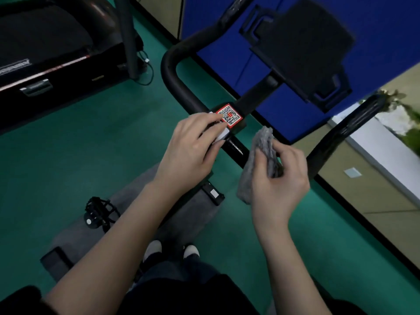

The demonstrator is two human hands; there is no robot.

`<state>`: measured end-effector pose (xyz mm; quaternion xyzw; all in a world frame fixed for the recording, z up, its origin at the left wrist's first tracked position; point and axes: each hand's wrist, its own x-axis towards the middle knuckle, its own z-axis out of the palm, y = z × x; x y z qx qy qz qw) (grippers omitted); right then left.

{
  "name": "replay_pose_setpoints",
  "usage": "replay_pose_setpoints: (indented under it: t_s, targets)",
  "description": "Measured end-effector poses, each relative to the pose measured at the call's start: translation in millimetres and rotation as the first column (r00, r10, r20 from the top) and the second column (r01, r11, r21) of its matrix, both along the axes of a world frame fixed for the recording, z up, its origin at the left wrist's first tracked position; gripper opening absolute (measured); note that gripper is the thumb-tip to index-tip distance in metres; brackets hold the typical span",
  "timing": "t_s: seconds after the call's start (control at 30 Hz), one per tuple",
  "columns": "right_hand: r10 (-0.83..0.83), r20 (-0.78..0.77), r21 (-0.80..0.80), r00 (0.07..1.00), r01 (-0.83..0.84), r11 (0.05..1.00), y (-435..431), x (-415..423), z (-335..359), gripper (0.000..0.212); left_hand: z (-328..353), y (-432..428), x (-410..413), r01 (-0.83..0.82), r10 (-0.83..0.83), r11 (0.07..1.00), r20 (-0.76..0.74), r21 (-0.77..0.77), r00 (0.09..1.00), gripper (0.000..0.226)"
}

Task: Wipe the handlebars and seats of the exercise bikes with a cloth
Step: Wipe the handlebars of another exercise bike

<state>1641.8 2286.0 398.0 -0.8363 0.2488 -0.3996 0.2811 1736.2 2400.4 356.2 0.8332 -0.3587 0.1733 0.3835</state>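
Observation:
The black handlebar [175,71] of an exercise bike crosses the middle of the view, with a red QR-code sticker [229,115] at its centre. My left hand [191,148] rests on the bar just left of the sticker, fingers curled over it. My right hand [279,178] holds a folded grey cloth [256,160] against the bar just right of the sticker. The right handlebar arm [341,133] rises beyond it. The seat is not in view.
A black tablet holder [302,48] stands above the bar's centre. The grey bike body [131,214] and a pedal [97,210] lie below my arms. A treadmill [50,57] stands at upper left on the green floor. Blue wall panels stand behind the bike.

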Motion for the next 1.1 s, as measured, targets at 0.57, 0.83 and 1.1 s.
replay_pose_setpoints:
  t_s: [0.57,0.83,1.1]
  targets:
    - [-0.222,-0.084,-0.072,0.971,0.217,0.974,22,37,-18,0.019,-16,1,27,0.212,-0.215,0.962,-0.001,-0.17,0.977,0.021]
    - [-0.18,-0.216,-0.019,0.96,0.18,0.984,16,58,-4,0.019,-22,0,28,0.204,-0.206,0.96,0.014,-0.194,0.979,0.023]
    - [-0.033,-0.527,0.092,0.849,0.096,0.991,-25,43,20,0.017,-19,-1,27,0.179,-0.181,0.969,0.007,-0.173,0.983,0.023]
